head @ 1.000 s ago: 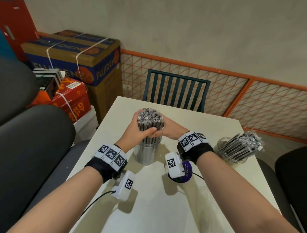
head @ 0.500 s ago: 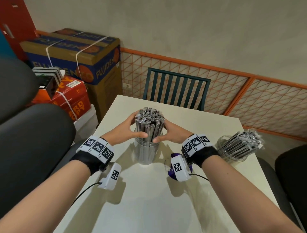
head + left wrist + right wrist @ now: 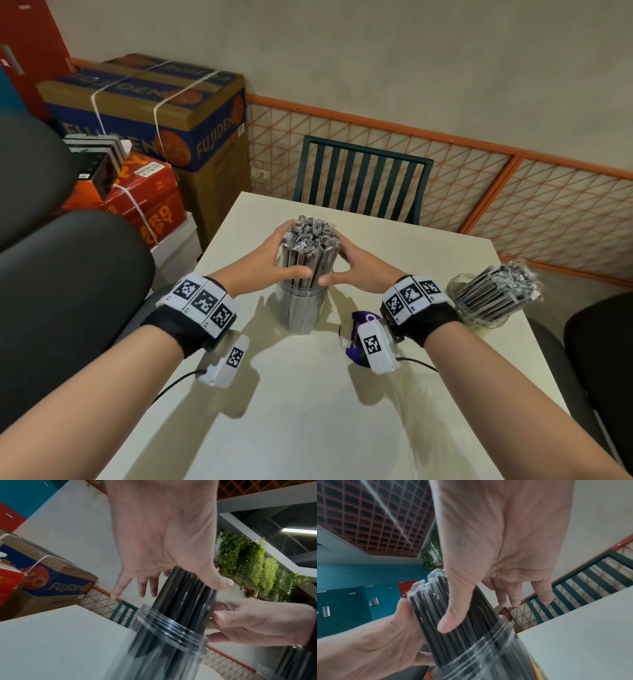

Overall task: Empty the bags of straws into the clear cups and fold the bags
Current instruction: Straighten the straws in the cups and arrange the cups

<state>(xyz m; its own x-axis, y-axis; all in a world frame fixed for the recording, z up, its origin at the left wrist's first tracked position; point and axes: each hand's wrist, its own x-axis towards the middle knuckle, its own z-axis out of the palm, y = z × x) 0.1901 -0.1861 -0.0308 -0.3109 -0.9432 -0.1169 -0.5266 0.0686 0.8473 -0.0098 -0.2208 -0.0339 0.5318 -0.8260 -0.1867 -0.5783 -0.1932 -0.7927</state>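
Head view, nearest first: two bare forearms reach in from the bottom corners, each with a black wrist strap carrying white blocks printed with black-and-white square codes, over a smooth, pale, matte counter (image 3: 308,411) with a straight left edge and open surface between the arms. A small purple object (image 3: 354,339) lies under the right wrist, mostly hidden by the camera block, so its shape is hard to make out. Beyond the wrists stands a clear ribbed plastic cup (image 3: 299,311), upright at the middle of the counter, packed with a bundle of straws (image 3: 308,250) in thin dark wrappers with crinkled silvery tops. The left hand (image 3: 270,263) and right hand (image 3: 356,270) cup the bundle from either side just above the rim, fingers gently curved around it and thumbs nearly meeting in front; the wrist views show both thumbs pressed on the straws while the outer fingers stay loose and spread. The backs of the fingers are hidden behind the bundle. To the right, near the counter's edge, a second clear cup (image 3: 479,308) holds more wrapped straws leaning rightward. Past the far edge stands a dark green slatted chair (image 3: 363,181), then an orange lattice panel along a plain wall, with strapped cardboard boxes (image 3: 154,113) stacked at left.
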